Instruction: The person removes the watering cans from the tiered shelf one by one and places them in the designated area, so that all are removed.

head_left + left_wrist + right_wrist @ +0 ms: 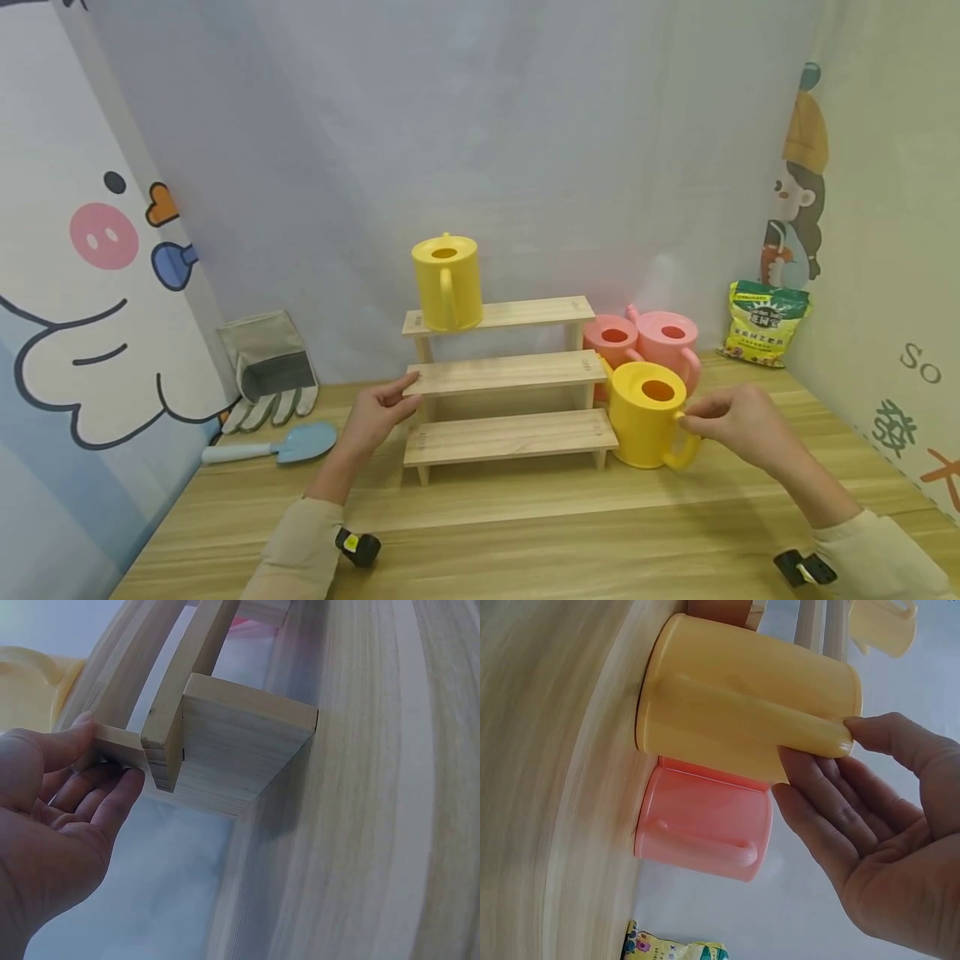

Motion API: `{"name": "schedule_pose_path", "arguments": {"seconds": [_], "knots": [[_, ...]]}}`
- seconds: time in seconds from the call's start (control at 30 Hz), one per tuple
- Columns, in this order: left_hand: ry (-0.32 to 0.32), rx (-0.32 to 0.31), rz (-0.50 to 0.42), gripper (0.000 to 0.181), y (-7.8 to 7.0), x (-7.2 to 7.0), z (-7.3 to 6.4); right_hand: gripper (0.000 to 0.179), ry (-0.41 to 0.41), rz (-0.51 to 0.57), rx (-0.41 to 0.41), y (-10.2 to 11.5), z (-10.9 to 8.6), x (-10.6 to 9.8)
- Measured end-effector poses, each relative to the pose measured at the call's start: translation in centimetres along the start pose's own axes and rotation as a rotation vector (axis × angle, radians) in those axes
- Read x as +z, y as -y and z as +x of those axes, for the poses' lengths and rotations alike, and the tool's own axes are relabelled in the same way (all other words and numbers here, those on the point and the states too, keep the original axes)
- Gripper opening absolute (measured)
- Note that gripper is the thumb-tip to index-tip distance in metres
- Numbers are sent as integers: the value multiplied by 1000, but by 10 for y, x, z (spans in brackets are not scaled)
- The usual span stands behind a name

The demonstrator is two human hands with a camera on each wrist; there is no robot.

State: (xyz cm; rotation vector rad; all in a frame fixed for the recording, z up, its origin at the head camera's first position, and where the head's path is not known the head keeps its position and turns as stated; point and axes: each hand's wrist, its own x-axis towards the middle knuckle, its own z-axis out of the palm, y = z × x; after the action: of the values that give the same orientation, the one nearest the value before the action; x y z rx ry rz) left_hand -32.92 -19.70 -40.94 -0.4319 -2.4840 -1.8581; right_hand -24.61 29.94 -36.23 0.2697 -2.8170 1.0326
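Observation:
A three-tier wooden shelf (510,372) stands on the table. My left hand (378,414) pinches the left end of its middle board, thumb above and fingertips below in the left wrist view. On the top tier, toward the left, sits a yellow watering can (463,292). Another yellow watering can (637,425) stands upright on the table against the shelf's right end. My right hand (738,423) pinches the upper part of its handle (795,724) between thumb and fingers. Behind that can are two pink watering cans (670,327), one partly hidden by the shelf and the yellow can.
Left of the shelf lie a light blue hand trowel (306,443) and a grey-and-white pair of gloves (273,367) leaning on the wall. A yellow-green bag (765,323) stands at the back right. Printed curtains (510,150) enclose the table's back and sides.

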Motion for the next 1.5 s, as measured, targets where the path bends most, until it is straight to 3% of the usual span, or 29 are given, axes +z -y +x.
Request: {"name": "schedule_pose_path", "arguments": {"seconds": [0.43, 0.53, 0.67, 0.77, 0.9, 1.13, 1.5], "knots": [[-1, 0, -4, 56, -1, -2, 0, 39, 40, 0, 32, 2, -1, -4], [10, 9, -10, 56, -1, -2, 0, 47, 5, -12, 62, 2, -1, -6], [18, 12, -15, 56, -1, -2, -1, 48, -113, 17, 54, 8, -2, -7], [16, 9, -12, 56, -2, -2, -1, 45, -225, 47, -3, 16, -3, -8], [11, 10, -19, 56, -2, -2, 0, 47, -293, 75, -50, 30, 1, -5], [3, -1, -55, 55, 0, 0, -1, 45, -260, 222, -102, 62, 20, 7], [3, 6, -64, 55, 1, 0, 1, 22, -279, 310, -319, 110, 48, 34]]}}
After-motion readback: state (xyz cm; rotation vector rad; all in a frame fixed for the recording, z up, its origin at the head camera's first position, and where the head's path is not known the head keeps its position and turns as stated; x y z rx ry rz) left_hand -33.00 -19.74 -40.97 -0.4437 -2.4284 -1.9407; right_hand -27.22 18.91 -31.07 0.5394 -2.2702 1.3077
